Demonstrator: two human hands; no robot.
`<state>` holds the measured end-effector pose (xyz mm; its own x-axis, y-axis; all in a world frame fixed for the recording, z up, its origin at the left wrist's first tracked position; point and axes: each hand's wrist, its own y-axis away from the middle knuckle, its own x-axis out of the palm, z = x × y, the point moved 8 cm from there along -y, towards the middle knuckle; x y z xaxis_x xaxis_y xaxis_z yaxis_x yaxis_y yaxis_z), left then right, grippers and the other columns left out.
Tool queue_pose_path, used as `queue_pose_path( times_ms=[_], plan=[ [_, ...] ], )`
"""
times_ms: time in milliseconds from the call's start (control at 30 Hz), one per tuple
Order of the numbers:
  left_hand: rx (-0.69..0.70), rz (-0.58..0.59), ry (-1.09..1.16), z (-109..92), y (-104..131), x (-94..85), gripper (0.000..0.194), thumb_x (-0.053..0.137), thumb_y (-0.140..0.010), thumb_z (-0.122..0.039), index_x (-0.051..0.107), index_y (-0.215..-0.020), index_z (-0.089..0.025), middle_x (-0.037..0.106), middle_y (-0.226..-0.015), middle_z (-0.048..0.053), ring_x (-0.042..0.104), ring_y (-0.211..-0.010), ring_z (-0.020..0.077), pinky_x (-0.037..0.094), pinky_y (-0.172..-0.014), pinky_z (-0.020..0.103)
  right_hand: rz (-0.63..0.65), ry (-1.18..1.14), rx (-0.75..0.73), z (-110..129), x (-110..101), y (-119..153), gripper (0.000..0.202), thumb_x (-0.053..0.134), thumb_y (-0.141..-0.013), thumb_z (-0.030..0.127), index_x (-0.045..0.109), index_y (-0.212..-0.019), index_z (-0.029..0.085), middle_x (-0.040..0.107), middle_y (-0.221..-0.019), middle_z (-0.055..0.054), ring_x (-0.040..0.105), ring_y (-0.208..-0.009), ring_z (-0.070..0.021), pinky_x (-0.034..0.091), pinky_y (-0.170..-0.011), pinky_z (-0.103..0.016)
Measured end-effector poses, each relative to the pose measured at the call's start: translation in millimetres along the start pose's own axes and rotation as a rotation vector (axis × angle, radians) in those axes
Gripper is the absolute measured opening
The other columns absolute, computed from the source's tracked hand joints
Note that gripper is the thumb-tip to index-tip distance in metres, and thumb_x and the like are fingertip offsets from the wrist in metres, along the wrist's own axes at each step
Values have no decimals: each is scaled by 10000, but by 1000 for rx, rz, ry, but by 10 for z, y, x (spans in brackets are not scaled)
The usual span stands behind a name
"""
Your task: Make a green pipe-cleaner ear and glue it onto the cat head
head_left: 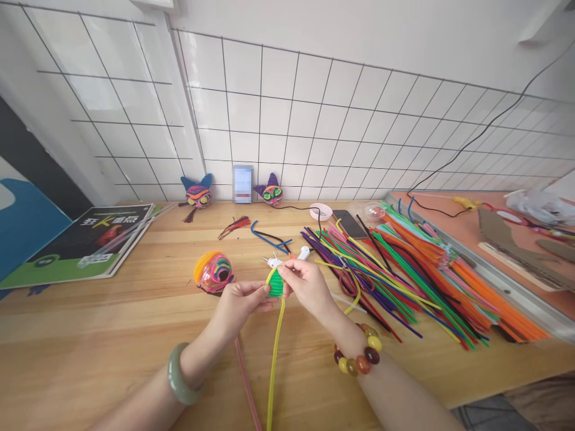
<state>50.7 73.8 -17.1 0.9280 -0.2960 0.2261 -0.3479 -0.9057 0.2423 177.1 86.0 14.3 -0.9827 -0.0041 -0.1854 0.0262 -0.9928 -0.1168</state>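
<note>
Between my two hands is a small green piece of coiled pipe cleaner with a yellow edging. My left hand pinches it from the left. The fingers of my right hand close on its right and upper edge, at the yellow strand. From there a long yellow pipe cleaner hangs down toward the table's near edge. Just behind my hands lies a white hot glue gun, partly hidden. To the left rests a ball wrapped in orange, pink and multicoloured pipe cleaners.
Many loose pipe cleaners spread over the table's right side, near a dark phone. Two finished wrapped figures and a lit phone stand along the tiled wall. A magazine lies left; a pink pipe cleaner lies in front.
</note>
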Motion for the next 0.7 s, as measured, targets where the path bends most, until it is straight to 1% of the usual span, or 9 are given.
queue_pose_path(
  times_ms=[133,267,400,700],
  plan=[
    [-22,17,36,28,-7,7,312,681,-658,-310,690,-904,-119,715,-855,96,662,-802,220,533,-720,285,2,-1,-18,9,1,-10,204,513,-788,338,593,-703,170,515,-425,42,497,-389,-104,399,-448,-220],
    [-32,66,84,60,-9,26,346,678,-664,-327,680,-940,-118,706,-893,114,654,-841,228,522,-762,302,9,9,-13,-3,-3,-14,210,512,-788,347,591,-704,171,525,-449,39,496,-398,-103,401,-453,-220],
    [-51,105,108,75,1,45,334,655,-695,-325,676,-946,-107,699,-911,130,652,-850,224,515,-782,301,18,20,-23,3,-4,-12,205,505,-795,335,584,-706,168,518,-447,39,501,-407,-102,402,-459,-214],
    [-72,127,135,74,5,69,373,665,-680,-346,669,-962,-102,685,-955,144,646,-872,231,505,-805,308,8,-3,-17,-16,-13,-23,228,508,-788,359,580,-712,156,525,-455,38,512,-403,-99,416,-451,-212]
  ],
)
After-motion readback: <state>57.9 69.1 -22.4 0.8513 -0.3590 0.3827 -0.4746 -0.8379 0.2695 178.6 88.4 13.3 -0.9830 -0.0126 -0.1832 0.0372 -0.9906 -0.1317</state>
